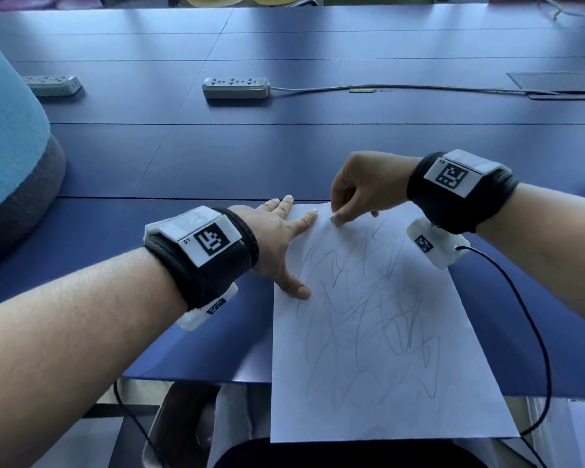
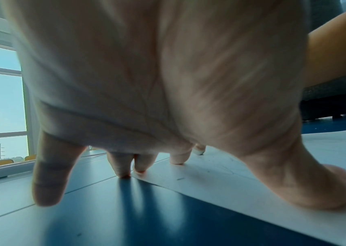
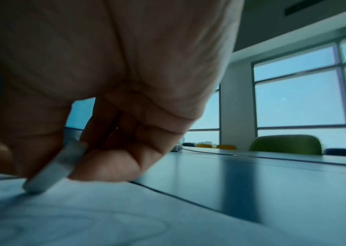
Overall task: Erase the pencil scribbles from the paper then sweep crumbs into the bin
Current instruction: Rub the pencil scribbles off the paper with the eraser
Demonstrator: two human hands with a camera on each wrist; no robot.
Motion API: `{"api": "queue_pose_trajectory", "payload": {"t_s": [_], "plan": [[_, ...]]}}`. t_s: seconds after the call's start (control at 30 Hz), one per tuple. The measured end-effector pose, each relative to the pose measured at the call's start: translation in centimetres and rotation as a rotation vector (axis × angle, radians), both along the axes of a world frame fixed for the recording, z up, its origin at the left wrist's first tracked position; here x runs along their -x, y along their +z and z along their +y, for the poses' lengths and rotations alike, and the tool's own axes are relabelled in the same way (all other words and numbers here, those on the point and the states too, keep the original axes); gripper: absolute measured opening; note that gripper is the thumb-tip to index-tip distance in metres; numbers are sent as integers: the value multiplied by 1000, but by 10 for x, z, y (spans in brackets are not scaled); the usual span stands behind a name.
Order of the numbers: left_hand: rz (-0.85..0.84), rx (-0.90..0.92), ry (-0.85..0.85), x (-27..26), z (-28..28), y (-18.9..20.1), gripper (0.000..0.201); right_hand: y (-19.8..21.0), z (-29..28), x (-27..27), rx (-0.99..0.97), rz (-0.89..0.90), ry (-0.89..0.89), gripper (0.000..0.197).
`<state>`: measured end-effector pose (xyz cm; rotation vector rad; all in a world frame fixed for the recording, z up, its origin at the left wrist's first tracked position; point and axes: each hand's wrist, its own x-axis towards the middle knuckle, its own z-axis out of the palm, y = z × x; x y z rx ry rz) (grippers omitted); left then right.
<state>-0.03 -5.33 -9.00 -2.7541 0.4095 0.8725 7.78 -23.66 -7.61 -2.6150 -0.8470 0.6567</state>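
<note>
The blue table (image 1: 217, 157) carries the paper (image 1: 368, 315) at its near edge, the sheet's lower part overhanging, probably so crumbs can be swept down to the bin (image 1: 169, 427) seen below that edge. The paper is pinned at its left edge by the left hand (image 1: 277, 238), fingers spread flat, so rubbing should not shift it. A white eraser (image 1: 335, 220) is pinched in the right hand (image 1: 362, 187) and set on the sheet's far corner, above the pencil scribbles (image 1: 368, 305).

Both forearms bare. Each wrist carries a black fabric band (image 1: 460, 194) with white plastic modules (image 1: 201, 233) bearing black square coded markers. A black cable (image 1: 534, 332) exits the right unit.
</note>
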Motion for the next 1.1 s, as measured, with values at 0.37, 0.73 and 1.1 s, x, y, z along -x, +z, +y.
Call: {"api": "queue_pose_trajectory", "payload": {"t_s": [0.37,0.73,1.1], "plan": [[1,12,-2,0,1,-1,134,1,1,1,5,23,11,13],[-126,198,-29,-7,-15,11,85,-6,-18,2,-175,173,-111,12],[-59,199,-81,-8,-10,-8,129,0,-4,6,-30,-31,14,14]]}}
